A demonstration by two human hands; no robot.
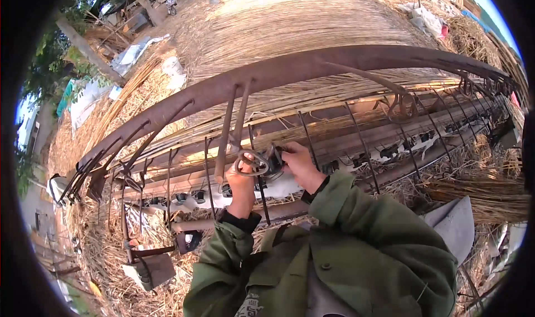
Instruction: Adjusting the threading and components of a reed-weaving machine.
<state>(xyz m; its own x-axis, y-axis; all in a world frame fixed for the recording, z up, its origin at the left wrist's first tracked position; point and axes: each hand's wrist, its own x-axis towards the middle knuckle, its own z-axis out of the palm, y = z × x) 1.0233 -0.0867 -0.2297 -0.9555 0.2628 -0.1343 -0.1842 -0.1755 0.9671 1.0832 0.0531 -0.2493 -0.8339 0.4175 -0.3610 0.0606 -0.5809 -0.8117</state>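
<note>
In the middle of a long reed-weaving frame, both my hands are raised close together. My right hand [301,165] has its fingers closed on a small dark spool-like piece [274,158]. Just to the left, my left hand [241,186] reaches up at a rusty metal ring [257,173] that hangs on a rod from the frame. Its fingers are bent and partly hidden by the ring, so what they hold cannot be made out. Thin dark upright bars [261,197] stand beside and between the hands.
A thick rusty beam [290,66] arches across the frame. Beyond it spreads a wide woven reed mat [312,30]. Several black spools line the rail below the bars. A reed bundle [482,197] lies at right, next to a grey metal sheet [454,228]. Loose straw [100,244] covers the ground.
</note>
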